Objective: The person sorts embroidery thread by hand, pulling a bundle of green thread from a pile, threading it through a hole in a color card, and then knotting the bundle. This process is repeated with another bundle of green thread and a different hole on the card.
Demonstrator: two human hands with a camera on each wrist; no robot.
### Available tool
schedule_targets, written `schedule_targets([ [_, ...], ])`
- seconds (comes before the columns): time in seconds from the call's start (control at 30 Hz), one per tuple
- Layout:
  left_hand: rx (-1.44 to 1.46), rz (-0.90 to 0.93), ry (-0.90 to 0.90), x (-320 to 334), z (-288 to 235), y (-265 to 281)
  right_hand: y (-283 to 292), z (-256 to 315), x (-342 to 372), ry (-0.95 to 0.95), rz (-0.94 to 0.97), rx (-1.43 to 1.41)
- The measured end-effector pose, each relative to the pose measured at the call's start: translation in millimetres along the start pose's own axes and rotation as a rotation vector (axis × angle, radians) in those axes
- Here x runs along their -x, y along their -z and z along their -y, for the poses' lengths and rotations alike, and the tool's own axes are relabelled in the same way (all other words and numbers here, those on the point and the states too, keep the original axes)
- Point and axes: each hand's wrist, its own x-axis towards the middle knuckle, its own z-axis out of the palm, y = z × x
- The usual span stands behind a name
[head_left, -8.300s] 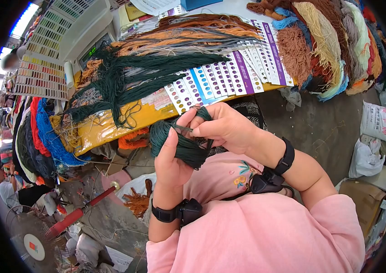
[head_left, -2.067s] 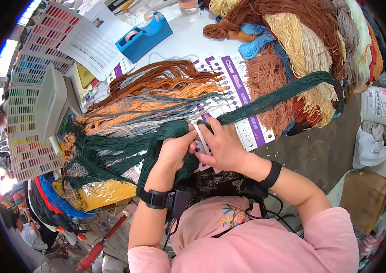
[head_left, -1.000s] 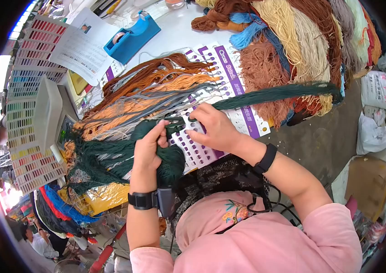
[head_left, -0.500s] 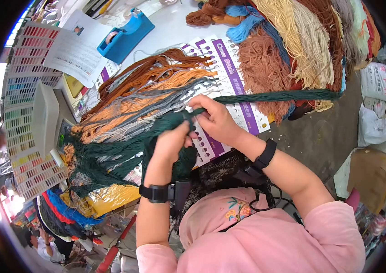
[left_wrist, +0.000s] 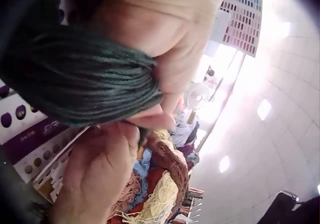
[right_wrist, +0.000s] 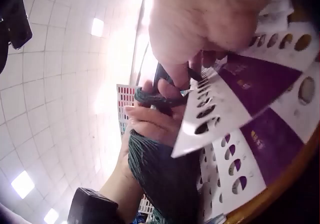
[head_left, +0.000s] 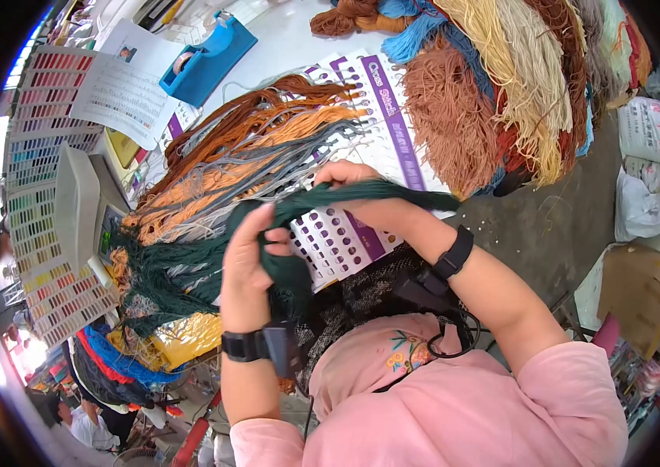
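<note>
Dark green yarn [head_left: 287, 268] hangs in a thick bundle from the left hand [head_left: 251, 257], whose fingers curl round it. A strand of it runs over to the right hand [head_left: 357, 191], which grips it with bent fingers; its loose tail passes across the right wrist. In the left wrist view the wound green bundle [left_wrist: 95, 79] fills the space beside the palm. The right wrist view has green strands [right_wrist: 160, 100] looped about the left fingers, with the right hand [right_wrist: 205, 24] close above. White and purple cards [head_left: 334, 245] lie beneath both hands.
More green yarn [head_left: 174, 272] and orange and brown yarn [head_left: 221, 148] cover the table's left part. A blue tape dispenser [head_left: 209, 62] stands behind. Piled skeins [head_left: 454, 117] lie at the right. A display device [head_left: 81, 210] and colour chart [head_left: 42, 156] stand left.
The long green tail has drawn in from the skeins at the right to the right wrist. The left hand has shifted left, away from the right hand.
</note>
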Motion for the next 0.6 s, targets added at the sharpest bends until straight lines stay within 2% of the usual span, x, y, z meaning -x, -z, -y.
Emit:
schedule_targets([
  [0.03,0.120,-0.021,-0.024,5,-8,14,5,16,-1,-0.298,0.103,-0.145],
  [0.1,0.118,-0.015,-0.091,29,-23,20,5,15,0,-0.075,0.106,0.082],
  [0.13,0.184,0.049,-0.164,38,-34,33,5,14,1,0.032,0.101,0.198],
  [0.23,0.438,0.144,-0.316,76,-77,74,2,9,1,0.069,0.085,0.283],
  [0.3,0.509,0.046,-0.507,88,-93,96,-2,5,2,0.039,0.071,0.309],
  [0.33,0.613,0.034,-0.533,87,-109,126,-1,7,3,0.017,0.090,0.318],
  [0.43,-0.002,-0.514,-0.910,70,-97,113,2,9,3,-0.008,0.124,0.343],
  [0.47,-0.293,-0.733,-1.027,58,-79,97,3,10,2,-0.012,0.137,0.388],
  [0.5,-0.556,-0.635,-1.098,49,-57,74,3,10,3,-0.021,0.151,0.433],
  [0.53,-0.796,-0.535,-1.166,38,-31,48,1,4,3,0.105,0.105,0.440],
  [0.57,-0.745,-0.345,-0.964,32,-9,29,-2,-5,2,0.234,0.063,0.443],
  [0.6,-0.954,-0.295,-0.837,24,9,17,-5,-10,1,0.364,0.021,0.444],
])
